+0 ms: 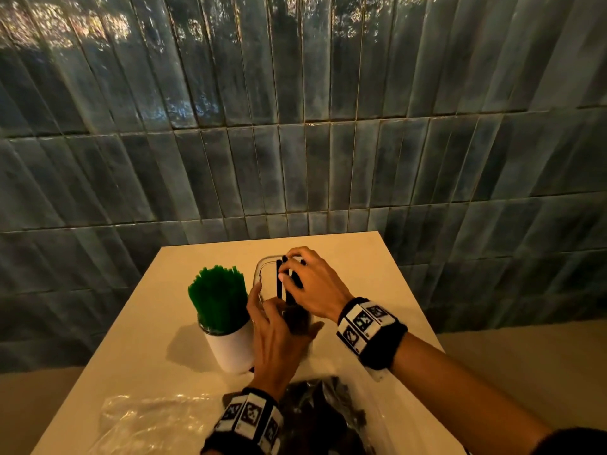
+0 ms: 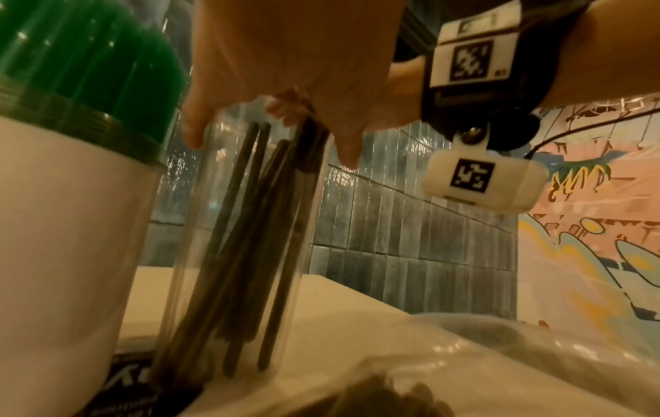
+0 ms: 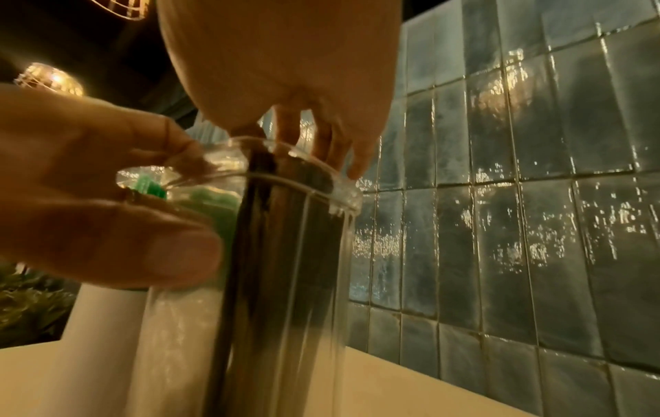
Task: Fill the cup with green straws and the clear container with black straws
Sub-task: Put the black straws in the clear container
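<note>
A white cup (image 1: pixel 230 349) packed with green straws (image 1: pixel 218 297) stands left of centre on the table. Right beside it is the tall clear container (image 1: pixel 262 267), with several black straws (image 1: pixel 279 284) upright inside. My left hand (image 1: pixel 276 326) grips the container's near side; its fingers (image 3: pixel 107 211) curl around the wall below the rim. My right hand (image 1: pixel 289 269) is over the container's mouth and pinches the tops of the black straws (image 2: pixel 250 239). From below, the right hand (image 2: pixel 285 84) covers the container (image 2: pixel 242 254) opening.
A clear plastic bag holding more black straws (image 1: pixel 315 415) lies at the table's front edge under my wrists. A crumpled clear bag (image 1: pixel 147 418) lies front left. The cream table (image 1: pixel 361 274) ends at a tiled wall close behind the container.
</note>
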Available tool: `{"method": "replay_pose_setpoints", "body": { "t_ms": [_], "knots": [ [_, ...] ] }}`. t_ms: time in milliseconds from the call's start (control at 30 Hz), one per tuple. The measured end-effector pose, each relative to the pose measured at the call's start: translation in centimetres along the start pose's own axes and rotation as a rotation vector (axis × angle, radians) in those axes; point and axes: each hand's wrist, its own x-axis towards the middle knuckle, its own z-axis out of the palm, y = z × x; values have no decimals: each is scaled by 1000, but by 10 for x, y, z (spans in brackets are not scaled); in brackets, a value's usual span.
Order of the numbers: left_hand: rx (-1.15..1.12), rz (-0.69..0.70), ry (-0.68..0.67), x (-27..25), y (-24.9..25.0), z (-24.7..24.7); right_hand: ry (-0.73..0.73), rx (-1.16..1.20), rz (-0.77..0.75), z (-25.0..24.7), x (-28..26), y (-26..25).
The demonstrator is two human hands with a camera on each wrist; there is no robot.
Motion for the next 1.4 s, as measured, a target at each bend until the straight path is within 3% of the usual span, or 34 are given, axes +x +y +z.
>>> {"method": "replay_pose_setpoints", "body": {
  "t_ms": [100,333,467,533,600,733,833,967,1033,1133,1400],
  "knots": [
    [-33,30,40,-11,-2,-1,-4,4,-34,-9,-24,-6],
    [-193,421,201,-53,-21,-4,-61,-90,-112,-8,-103,-12],
    [-288,575,193,-68,-21,-9,33,-110,-136,-10,-135,-14],
    [-320,592,162,-74,-18,-10,90,-96,-119,-7,-144,-15],
    [-354,598,153,-74,-15,-9,34,-133,-72,-8,-149,-21],
    [-413,623,49,-74,-14,-12,-353,-149,60,-9,-149,-27],
    [-398,671,-80,-75,-12,-17,-479,-83,131,-3,-141,-20],
    [-379,643,-103,-76,-11,-16,-643,-1,190,-4,-129,-13],
    [-361,570,-147,-77,-12,-17,-655,33,164,-11,-124,-14],
    [-324,660,-172,-77,-17,-19,-609,53,105,-20,-118,-17],
    [-297,663,-141,-70,-12,-18,-461,42,15,-25,-116,-20]
  ]
}}
